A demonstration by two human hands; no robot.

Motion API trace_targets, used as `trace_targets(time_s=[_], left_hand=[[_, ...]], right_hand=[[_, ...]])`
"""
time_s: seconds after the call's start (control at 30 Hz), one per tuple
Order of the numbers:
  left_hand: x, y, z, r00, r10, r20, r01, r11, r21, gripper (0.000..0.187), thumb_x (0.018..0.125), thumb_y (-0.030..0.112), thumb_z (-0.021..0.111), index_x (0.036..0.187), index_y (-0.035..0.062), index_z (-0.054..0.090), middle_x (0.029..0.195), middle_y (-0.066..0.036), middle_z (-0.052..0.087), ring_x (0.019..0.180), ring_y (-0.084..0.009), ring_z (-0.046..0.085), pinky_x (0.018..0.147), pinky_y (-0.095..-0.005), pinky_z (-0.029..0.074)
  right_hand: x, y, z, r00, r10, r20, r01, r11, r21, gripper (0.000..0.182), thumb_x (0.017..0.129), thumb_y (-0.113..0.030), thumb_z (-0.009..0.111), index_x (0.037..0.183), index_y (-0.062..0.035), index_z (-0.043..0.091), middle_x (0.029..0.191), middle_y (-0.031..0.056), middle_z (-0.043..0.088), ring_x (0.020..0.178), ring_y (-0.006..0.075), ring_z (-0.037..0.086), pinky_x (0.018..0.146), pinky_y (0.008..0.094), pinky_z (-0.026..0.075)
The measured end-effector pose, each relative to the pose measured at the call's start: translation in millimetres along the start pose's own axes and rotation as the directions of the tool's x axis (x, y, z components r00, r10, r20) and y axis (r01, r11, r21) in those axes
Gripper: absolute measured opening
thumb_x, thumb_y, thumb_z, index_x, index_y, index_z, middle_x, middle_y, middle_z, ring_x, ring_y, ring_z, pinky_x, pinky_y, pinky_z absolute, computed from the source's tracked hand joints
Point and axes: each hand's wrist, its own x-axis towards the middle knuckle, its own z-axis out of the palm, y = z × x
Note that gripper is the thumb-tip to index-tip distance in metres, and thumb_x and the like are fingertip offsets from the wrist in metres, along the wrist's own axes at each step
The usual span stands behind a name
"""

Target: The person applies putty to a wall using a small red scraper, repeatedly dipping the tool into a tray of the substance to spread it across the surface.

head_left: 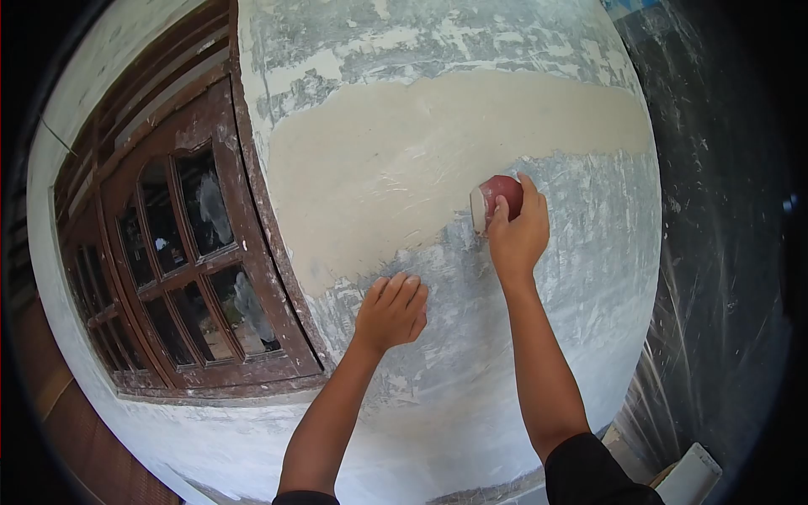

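My right hand point(519, 240) grips a putty scraper with a dark red body point(502, 192) and a pale, smeared blade at its left edge. The blade is against the wall, at the lower edge of a broad beige band of putty point(370, 143). Fine ridges and streaks mark the putty's middle. Lower and to the left, my left hand point(392, 310) is closed, with its fingers curled close to the wall point(471, 337) just under the putty. Whatever it may hold is hidden by the fingers.
To the left stands a brown wooden window point(198, 244) with several panes and pale splashes on its frame. Patchy grey and white wall surrounds the putty. A dark, streaked surface point(715, 210) lies beyond the wall's right edge. A whitish object point(692, 475) sits at lower right.
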Motion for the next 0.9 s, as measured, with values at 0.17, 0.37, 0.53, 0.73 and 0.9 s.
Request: trace_targets(time_s=[0.17,0.37,0.53,0.73,0.9], left_hand=[[-1.8,0.4,1.5,1.0,0.012,-0.002,-0.012,1.0,-0.028,0.027,0.079,0.023,0.06,0.101,0.0089,0.064,0.109,-0.007,0.062,0.106,-0.025,0.057,0.092,-0.0418,0.042],[-1.6,0.3,0.3,1.0,0.006,0.013,-0.006,0.999,-0.037,0.026,0.079,0.024,0.059,0.1,0.0092,0.064,0.108,-0.006,0.061,0.105,-0.0246,0.056,0.092,-0.0414,0.041],[2.2,1.9,-2.9,1.0,0.02,0.01,-0.02,1.0,-0.008,0.025,0.08,0.022,0.06,0.1,0.009,0.064,0.108,-0.006,0.062,0.105,-0.0217,0.057,0.091,-0.038,0.042],[-1.3,0.8,-0.4,1.0,0.021,0.014,-0.021,0.999,-0.037,0.026,0.079,0.023,0.06,0.101,0.0094,0.064,0.107,-0.006,0.061,0.105,-0.023,0.056,0.091,-0.0399,0.042],[1.4,1.7,-1.8,1.0,0.017,0.019,-0.017,1.0,-0.015,0.026,0.079,0.023,0.06,0.101,0.0091,0.064,0.106,-0.006,0.062,0.104,-0.0223,0.057,0.091,-0.0383,0.042]], right_hand=[[-27.9,-49.2,20.4,0.951,-0.239,0.198,0.163,0.928,0.336,0.048,0.086,-0.012,0.07,0.131,-0.0049,0.056,0.098,0.0171,0.059,0.087,0.0367,0.062,0.074,0.0434,0.052],[-24.9,-12.9,13.6,0.946,-0.143,0.29,0.086,0.976,0.201,0.045,0.086,-0.011,0.069,0.129,-0.0059,0.057,0.1,0.0179,0.06,0.09,0.0376,0.063,0.077,0.0454,0.051],[-15.5,4.5,-12.2,0.995,-0.098,-0.028,0.1,0.992,0.075,0.045,0.086,-0.008,0.069,0.129,-0.0015,0.057,0.1,0.0181,0.061,0.089,0.0357,0.063,0.077,0.0425,0.052],[-46.7,-33.2,18.9,0.912,-0.188,0.364,0.097,0.962,0.256,0.045,0.087,-0.013,0.068,0.13,-0.0062,0.056,0.1,0.0188,0.059,0.09,0.0388,0.062,0.078,0.0449,0.052],[-22.5,5.4,-2.8,0.997,-0.07,0.028,0.068,0.995,0.069,0.044,0.087,-0.011,0.069,0.128,-0.0015,0.057,0.101,0.0187,0.06,0.089,0.0372,0.062,0.076,0.0436,0.052]])
